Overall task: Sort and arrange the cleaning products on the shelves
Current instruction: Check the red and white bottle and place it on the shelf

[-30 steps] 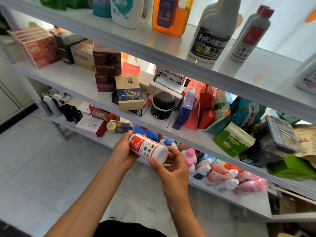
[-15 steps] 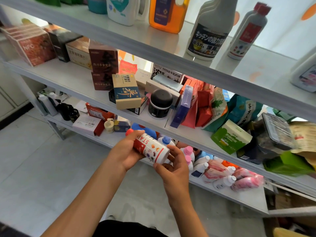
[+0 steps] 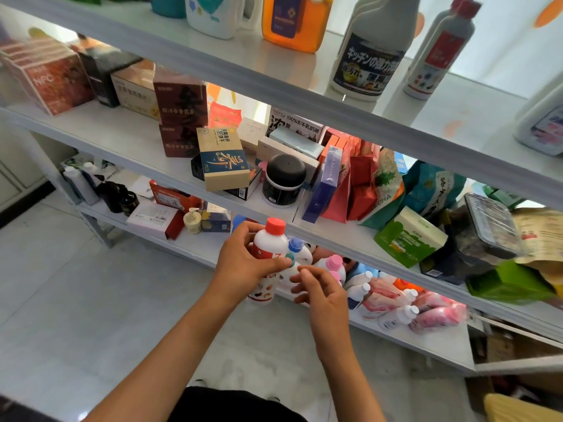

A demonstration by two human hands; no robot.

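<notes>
A white bottle with a red cap and red label stands upright in front of the lowest shelf. My left hand grips it around the middle. My right hand hovers just right of the bottle's base with loosely curled fingers and holds nothing. Behind my hands on the lowest shelf are a blue-capped white bottle, pink-capped bottles and several small white and pink bottles lying on their sides.
The top shelf carries an orange jug, a grey spray bottle and a red-capped white bottle. The middle shelf is crowded with boxes, a black jar and bags. Grey tiled floor lies at the left.
The bottle has turned from lying sideways in both hands to upright, cap up. My right hand has let go of it and drawn slightly away.
</notes>
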